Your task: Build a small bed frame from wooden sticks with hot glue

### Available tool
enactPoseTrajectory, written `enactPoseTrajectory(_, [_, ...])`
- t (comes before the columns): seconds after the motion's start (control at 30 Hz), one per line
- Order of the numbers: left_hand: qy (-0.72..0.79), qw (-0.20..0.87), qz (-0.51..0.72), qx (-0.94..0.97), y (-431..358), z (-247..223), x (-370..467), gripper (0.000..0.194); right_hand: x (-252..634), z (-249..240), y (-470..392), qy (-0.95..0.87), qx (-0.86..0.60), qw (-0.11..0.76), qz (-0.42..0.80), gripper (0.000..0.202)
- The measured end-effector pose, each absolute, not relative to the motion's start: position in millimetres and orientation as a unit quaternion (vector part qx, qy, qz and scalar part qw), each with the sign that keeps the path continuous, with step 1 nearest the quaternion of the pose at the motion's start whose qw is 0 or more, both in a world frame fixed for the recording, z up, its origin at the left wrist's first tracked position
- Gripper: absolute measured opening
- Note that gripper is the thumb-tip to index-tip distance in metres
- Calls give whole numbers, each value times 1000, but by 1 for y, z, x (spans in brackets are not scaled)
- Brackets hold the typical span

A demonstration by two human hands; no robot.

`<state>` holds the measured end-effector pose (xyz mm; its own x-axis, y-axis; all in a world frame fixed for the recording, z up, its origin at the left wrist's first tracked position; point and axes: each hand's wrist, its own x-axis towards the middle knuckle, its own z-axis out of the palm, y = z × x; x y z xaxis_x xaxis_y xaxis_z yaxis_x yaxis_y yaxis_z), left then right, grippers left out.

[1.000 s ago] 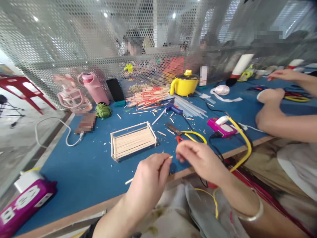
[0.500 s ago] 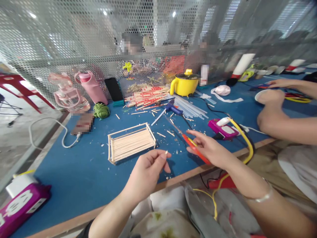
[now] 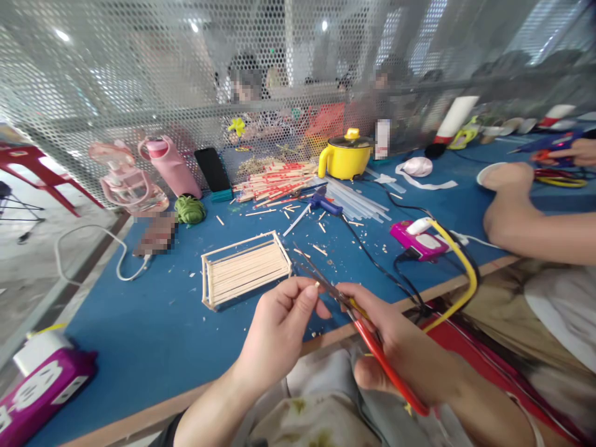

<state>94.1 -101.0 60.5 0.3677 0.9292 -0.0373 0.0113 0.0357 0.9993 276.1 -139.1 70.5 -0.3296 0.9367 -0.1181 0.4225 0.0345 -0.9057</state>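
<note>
Near the table's front edge, my left hand (image 3: 279,323) pinches a tiny pale stick piece (image 3: 317,284) between thumb and fingertips. Red-handled scissors (image 3: 372,344) are in my right hand (image 3: 395,335), their blades pointing up and left, close beside the small piece. The blades look slightly apart. Behind my left hand lies a small rectangular frame of pale sticks (image 3: 246,270) with a slatted base and raised rails. Short stick offcuts (image 3: 320,249) are scattered past the blades.
A blue glue gun (image 3: 326,202), clear glue sticks (image 3: 361,202), red-tipped sticks (image 3: 279,180) and a yellow pot (image 3: 348,156) stand or lie behind. Pink power strips (image 3: 421,241) and green yarn (image 3: 190,210) flank the work. At right, another person's arm (image 3: 535,233) rests on the table.
My right hand has turned and come nearer my body, bringing the scissor blades to the piece in my left hand. At far right, a person's hand has lifted another glue gun.
</note>
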Motion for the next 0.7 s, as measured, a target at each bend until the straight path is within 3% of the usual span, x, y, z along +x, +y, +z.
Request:
enactPoseTrajectory(0.17, [405,575,394,591,-102,61,93,26,273,74,-137,-671,-501,261,481,75])
enactPoseTrajectory(0.47, [405,558,395,607,-103,56,91,24,278,56,-137,-733,-499,274,371,86])
enactPoseTrajectory(0.7, [378,512,401,659,-106,57,90,24,269,39,-139,-679,-573,362,282,59])
